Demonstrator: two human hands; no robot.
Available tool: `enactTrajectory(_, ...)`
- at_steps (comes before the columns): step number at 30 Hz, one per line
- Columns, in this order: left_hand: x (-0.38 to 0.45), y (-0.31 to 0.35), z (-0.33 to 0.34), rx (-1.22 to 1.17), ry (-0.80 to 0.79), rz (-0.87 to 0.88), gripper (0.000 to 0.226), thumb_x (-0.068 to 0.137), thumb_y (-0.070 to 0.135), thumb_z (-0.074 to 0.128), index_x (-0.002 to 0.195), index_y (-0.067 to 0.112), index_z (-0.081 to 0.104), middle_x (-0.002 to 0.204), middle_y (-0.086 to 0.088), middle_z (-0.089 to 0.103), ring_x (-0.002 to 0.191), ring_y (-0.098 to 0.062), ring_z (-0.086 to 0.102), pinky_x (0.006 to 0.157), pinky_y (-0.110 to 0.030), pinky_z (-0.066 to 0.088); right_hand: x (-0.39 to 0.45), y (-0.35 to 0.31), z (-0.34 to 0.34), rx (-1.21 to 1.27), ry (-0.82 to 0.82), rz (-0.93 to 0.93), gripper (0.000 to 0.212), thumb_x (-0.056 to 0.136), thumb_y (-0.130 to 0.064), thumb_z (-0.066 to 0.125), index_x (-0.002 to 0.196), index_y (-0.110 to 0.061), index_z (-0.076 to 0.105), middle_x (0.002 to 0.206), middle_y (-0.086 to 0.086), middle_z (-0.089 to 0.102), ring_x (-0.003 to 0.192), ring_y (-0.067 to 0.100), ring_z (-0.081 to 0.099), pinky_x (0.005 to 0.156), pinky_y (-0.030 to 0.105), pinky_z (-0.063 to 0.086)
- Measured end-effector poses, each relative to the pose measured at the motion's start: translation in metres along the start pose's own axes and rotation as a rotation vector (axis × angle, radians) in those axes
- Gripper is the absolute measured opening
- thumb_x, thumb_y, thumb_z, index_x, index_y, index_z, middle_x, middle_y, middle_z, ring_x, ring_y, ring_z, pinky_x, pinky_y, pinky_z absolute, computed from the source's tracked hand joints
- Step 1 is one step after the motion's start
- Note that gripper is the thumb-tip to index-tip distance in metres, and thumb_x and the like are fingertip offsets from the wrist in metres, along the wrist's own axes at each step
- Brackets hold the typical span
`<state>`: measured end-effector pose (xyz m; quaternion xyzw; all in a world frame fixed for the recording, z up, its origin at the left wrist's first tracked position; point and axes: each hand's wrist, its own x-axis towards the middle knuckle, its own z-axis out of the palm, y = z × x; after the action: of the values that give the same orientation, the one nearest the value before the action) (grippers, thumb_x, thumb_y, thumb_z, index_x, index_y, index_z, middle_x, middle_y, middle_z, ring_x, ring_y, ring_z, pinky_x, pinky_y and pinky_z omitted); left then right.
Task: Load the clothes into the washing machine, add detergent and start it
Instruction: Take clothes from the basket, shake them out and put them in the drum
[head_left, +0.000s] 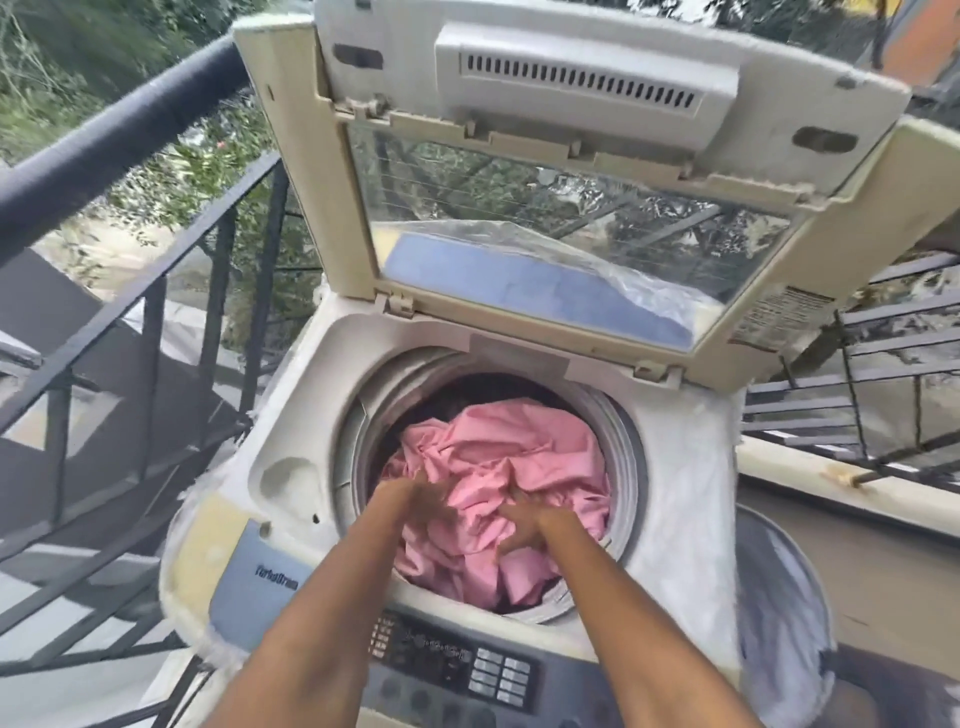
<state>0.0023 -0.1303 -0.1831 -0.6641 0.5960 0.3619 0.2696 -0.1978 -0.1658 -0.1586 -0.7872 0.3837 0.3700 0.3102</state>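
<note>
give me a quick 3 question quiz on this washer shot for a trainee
1. True or false: the lid of the washing machine is closed.
2. Multiple choice: where are both hands, left and right? A. on the control panel B. on the pink cloth in the drum C. on the railing
3. Fill in: the cloth on top of the load is ____ in colour.

Key: 1. false, the lid is up. 2. B. 3. pink.
</note>
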Motion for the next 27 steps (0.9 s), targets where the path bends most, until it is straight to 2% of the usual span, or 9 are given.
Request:
enactTrajectory(2,-0.037,0.009,-0.019,-0.043,0.041,0.048,0.064,0.090,0.050,0.051,0.147,0.036,0.023,0.154,-0.007,0.026,0.138,-0.030,0.031,0.113,-0.041,0.029,-0.016,-0.002,-0.008,0.143,0.007,-0.018,0.062,0.086,-0.037,0.062,0.142,-0.023,0.038,0.155,0.008,0.020,0.136,0.032,0.032,0.111,0.042,0.031)
enactTrajectory(5,-0.083,0.023,-0.061,-0.016,0.433,0.013,0.054,0.095,0.045,0.045,0.142,0.021,0.034,0.140,-0.016,0.039,0.123,-0.033,0.048,0.096,-0.040,0.041,-0.051,0.001,-0.018,0.363,0.096,0.037,0.034,0.089,-0.034,0.059,0.122,-0.024,0.059,0.129,0.007,0.058,0.111,0.025,0.058,0.095,0.035,0.047)
enactTrajectory(7,-0.102,0.033,-0.089,-0.018,0.749,0.001,0.048,0.093,0.045,0.047,0.133,0.020,0.040,0.127,-0.015,0.044,0.107,-0.033,0.056,0.079,-0.041,0.047,-0.084,0.003,-0.032,0.362,0.272,0.080,0.030,0.091,-0.039,0.054,0.113,-0.022,0.064,0.117,0.006,0.064,0.106,0.024,0.061,0.092,0.035,0.048)
enactTrajectory(10,-0.117,0.069,-0.122,0.041,0.934,0.126,0.043,0.094,0.035,0.045,0.133,0.018,0.040,0.123,-0.015,0.047,0.104,-0.034,0.056,0.079,-0.043,0.046,-0.142,0.011,-0.046,0.300,0.610,0.194,0.031,0.093,-0.038,0.047,0.111,-0.022,0.067,0.116,0.007,0.065,0.107,0.026,0.060,0.086,0.033,0.046)
enactTrajectory(14,-0.135,0.149,-0.140,0.033,0.926,0.404,0.034,0.095,0.027,0.039,0.127,0.017,0.042,0.119,-0.014,0.052,0.106,-0.037,0.056,0.088,-0.046,0.043,-0.201,0.036,-0.033,0.416,0.917,0.370,0.028,0.091,-0.040,0.048,0.101,-0.022,0.067,0.107,0.010,0.068,0.100,0.031,0.062,0.078,0.034,0.047)
enactTrajectory(18,-0.149,0.250,-0.108,0.117,0.816,0.623,0.033,0.095,0.027,0.041,0.126,0.017,0.046,0.125,-0.012,0.054,0.113,-0.033,0.054,0.092,-0.043,0.039,-0.245,0.073,0.003,0.558,1.070,0.561,0.028,0.090,-0.037,0.049,0.098,-0.018,0.067,0.100,0.015,0.068,0.096,0.034,0.062,0.073,0.035,0.046)
enactTrajectory(22,-0.154,0.339,-0.058,0.092,0.730,0.769,0.036,0.091,0.027,0.047,0.125,0.016,0.047,0.126,-0.012,0.052,0.113,-0.033,0.053,0.090,-0.042,0.040,-0.274,0.123,0.054,0.687,1.036,0.677,0.025,0.090,-0.031,0.048,0.101,-0.017,0.066,0.107,0.016,0.067,0.102,0.035,0.061,0.077,0.036,0.047)
enactTrajectory(25,-0.135,0.398,-0.020,0.076,0.658,0.776,0.033,0.092,0.025,0.048,0.123,0.014,0.047,0.122,-0.013,0.051,0.108,-0.036,0.053,0.085,-0.043,0.040,-0.279,0.171,0.103,0.749,0.977,0.729,0.028,0.092,-0.034,0.047,0.108,-0.022,0.066,0.111,0.014,0.066,0.104,0.035,0.060,0.080,0.037,0.047)
enactTrajectory(27,-0.116,0.426,0.007,0.075,0.573,0.761,0.037,0.092,0.021,0.046,0.127,0.010,0.045,0.125,-0.016,0.049,0.112,-0.035,0.050,0.087,-0.043,0.038,-0.274,0.200,0.135,0.778,0.913,0.735,0.028,0.093,-0.034,0.046,0.104,-0.019,0.067,0.110,0.011,0.068,0.101,0.031,0.062,0.078,0.035,0.048)
